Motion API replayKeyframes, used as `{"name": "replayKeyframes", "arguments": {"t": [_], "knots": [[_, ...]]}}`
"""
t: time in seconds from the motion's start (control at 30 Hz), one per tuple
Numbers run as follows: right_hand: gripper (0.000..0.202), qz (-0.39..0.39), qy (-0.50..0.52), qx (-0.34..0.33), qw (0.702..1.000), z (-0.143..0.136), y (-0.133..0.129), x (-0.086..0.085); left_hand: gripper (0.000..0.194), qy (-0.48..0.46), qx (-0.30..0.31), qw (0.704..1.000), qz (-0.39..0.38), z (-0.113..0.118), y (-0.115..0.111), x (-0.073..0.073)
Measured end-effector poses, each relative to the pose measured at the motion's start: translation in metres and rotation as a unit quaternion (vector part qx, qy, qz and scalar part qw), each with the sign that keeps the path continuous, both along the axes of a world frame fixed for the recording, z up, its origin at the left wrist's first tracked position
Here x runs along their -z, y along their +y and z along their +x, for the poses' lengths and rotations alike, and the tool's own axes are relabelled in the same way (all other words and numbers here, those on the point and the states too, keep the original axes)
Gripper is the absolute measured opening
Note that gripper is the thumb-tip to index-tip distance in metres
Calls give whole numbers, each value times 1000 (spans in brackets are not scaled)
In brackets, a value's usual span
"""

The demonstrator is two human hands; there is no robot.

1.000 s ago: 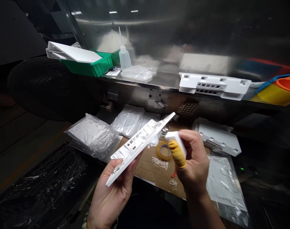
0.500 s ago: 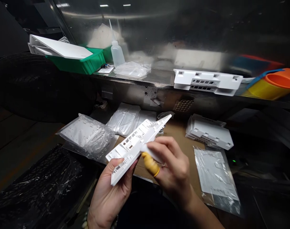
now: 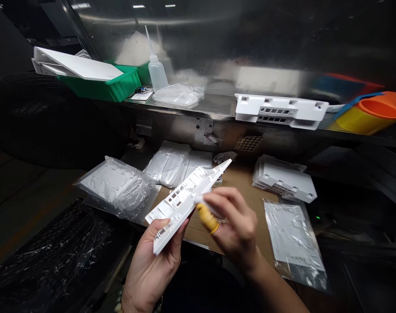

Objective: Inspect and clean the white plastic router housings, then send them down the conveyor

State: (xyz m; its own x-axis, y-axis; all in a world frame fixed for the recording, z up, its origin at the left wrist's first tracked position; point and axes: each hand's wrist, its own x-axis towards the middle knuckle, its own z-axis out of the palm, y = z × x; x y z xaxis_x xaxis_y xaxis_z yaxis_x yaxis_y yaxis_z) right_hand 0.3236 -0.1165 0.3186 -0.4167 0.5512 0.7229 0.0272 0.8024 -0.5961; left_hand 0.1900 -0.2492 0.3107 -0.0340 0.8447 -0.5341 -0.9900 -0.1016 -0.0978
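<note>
Bin of green plastic (image 3: 94, 90) stands leftmost on the metal shelf (image 3: 217, 104), with white panels (image 3: 77, 65) tilted out of it; below, nearer the viewer, lies a bagged white part (image 3: 111, 178). To the right of these, the person's left hand (image 3: 155, 261) is clamped on the lower-left end of a white housing (image 3: 188, 204), thumb over the upper side, fingers beneath. The housing is held in the air above the cardboard (image 3: 240, 178), its long axis slanting from the near left, at the palm, to the far right; the narrow tip points away from the person, and the row of port openings faces up. Judged by its look, the housing is light, stiff, thin-walled plastic, somewhat slippery on its smooth side and fragile at ribs and cut-outs; the solid long edges near either end offer the safest hold. At its near edge, the right hand (image 3: 233, 226), with a yellow cover (image 3: 207, 218) on the thumb, has its fingers together on a small white block (image 3: 217, 208); blur hides whether the block touches the housing. Farther right are a ported white part (image 3: 282, 113) on the shelf, stacked white parts (image 3: 292, 182) and a bagged panel (image 3: 292, 234), and, rightmost, a yellow-and-orange container (image 3: 364, 118).
</note>
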Motion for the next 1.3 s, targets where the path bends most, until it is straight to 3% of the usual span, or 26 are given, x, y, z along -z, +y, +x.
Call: {"name": "replayKeyframes", "arguments": {"t": [0.1,0.23,0.37,0.53,0.6,0.67,0.73,0.77,0.87,0.97,1.03,1.17,1.3], "knots": [[14,-8,-4,60,998,0,4,1,61,15,-1,1000,-6,0,0,2],[19,11,-3,-17,1000,0,5,4,63,22,7,999,29,-1,-1,5],[13,1,-9,49,999,-1,4,8,61,42,7,999,21,-1,-1,7],[22,0,-7,-37,999,-4,4,10,60,34,9,999,15,-2,1,7],[19,-2,-2,18,1000,-2,22,18,60,22,-6,1000,-11,-2,2,5],[14,-23,10,138,990,4,50,34,60,2,-30,999,-30,-2,2,2],[18,-76,-11,229,970,11,76,62,60,-19,-53,998,-31,-3,1,-1],[23,-117,-71,239,961,15,86,79,60,-27,-61,997,-29,-3,0,-3],[24,-199,-243,176,933,20,93,135,62,-41,-70,997,-19,-5,-2,-7],[23,-242,-294,152,912,18,80,184,62,-34,-70,997,-4,-7,-5,-9],[30,-274,-304,147,901,15,71,206,60,-17,-69,997,4,-9,-6,-10],[44,-338,-273,132,891,17,65,225,57,55,-47,997,8,-14,-8,-1],[43,-404,-180,103,891,29,69,214,74,246,9,968,-49,-26,-12,37]]}}
